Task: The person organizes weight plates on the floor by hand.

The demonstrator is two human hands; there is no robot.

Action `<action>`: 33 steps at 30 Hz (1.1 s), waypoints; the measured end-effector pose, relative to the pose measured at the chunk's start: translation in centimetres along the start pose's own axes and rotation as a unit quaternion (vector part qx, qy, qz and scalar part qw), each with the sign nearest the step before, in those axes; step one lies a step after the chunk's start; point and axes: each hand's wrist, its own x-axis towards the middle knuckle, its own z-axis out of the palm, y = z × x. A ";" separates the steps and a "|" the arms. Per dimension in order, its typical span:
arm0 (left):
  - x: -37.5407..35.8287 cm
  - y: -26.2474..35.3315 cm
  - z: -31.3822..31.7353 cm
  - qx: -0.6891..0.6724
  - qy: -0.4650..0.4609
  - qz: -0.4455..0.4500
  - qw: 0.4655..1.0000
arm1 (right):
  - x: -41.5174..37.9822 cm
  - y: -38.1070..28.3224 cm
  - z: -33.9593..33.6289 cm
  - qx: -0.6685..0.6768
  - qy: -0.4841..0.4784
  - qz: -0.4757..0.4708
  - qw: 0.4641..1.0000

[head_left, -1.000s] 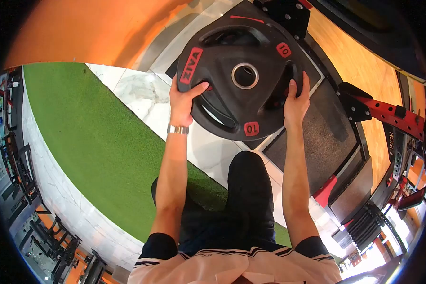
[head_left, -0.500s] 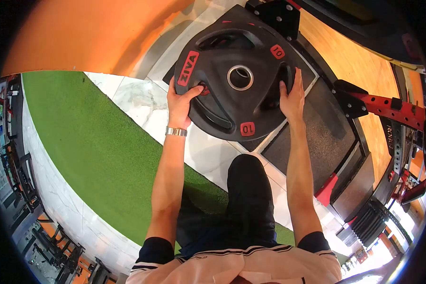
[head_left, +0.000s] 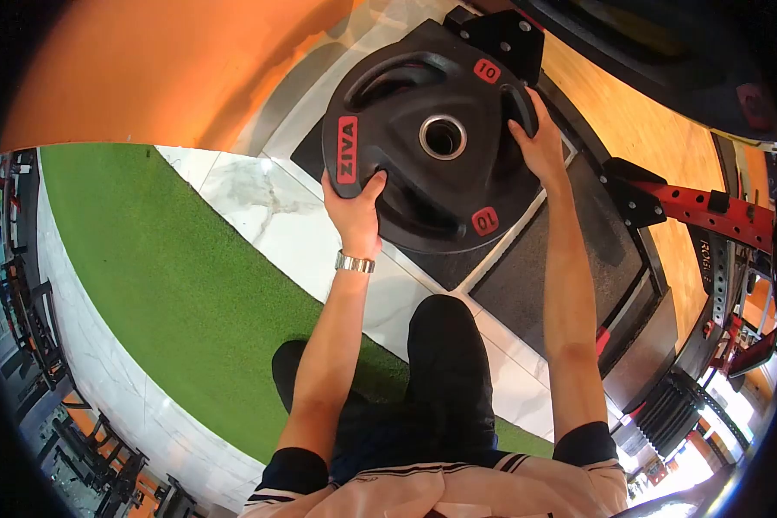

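Observation:
Both hands grip a round black weight plate (head_left: 423, 194) with a metal-ringed centre hole and red ZIVA and 10 labels. My left hand (head_left: 354, 207), with a metal watch at the wrist, holds its lower left rim, the thumb on top by a slot. On the upper right rim is my right hand (head_left: 540, 142), its thumb over the slot and its fingers along the outer edge. Through the centre hole something dark shows; what lies under the plate is mostly hidden.
Black floor mats (head_left: 561, 268) lie beside marble tiles (head_left: 272, 198) and green turf (head_left: 173, 285). A red perforated beam (head_left: 716, 207) juts in at right, near wooden flooring. An orange wall (head_left: 164, 69) stands upper left. Another large black plate (head_left: 656, 60) fills the upper right.
The plate has turned clockwise's opposite way, its ZIVA label now nearly vertical at left. My left hand has moved right and down; my right hand has shifted up along the rim.

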 end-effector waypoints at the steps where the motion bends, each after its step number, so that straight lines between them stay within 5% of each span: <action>1: 0.1 0.0 -0.1 0.007 -0.004 0.006 1.000 | -0.1 0.1 0.1 0.007 0.003 0.037 0.999; 10: 0.2 -0.7 0.3 0.087 0.038 0.087 0.992 | -3.4 -1.6 0.9 -0.063 0.052 0.261 0.962; 27: -2.5 -1.7 1.5 0.182 0.115 0.096 0.972 | 0.4 1.0 -1.7 -0.128 -0.111 0.140 0.976; 33: -1.4 -1.4 0.8 0.246 0.070 0.120 0.959 | -0.8 1.1 -0.2 0.006 0.001 0.123 0.992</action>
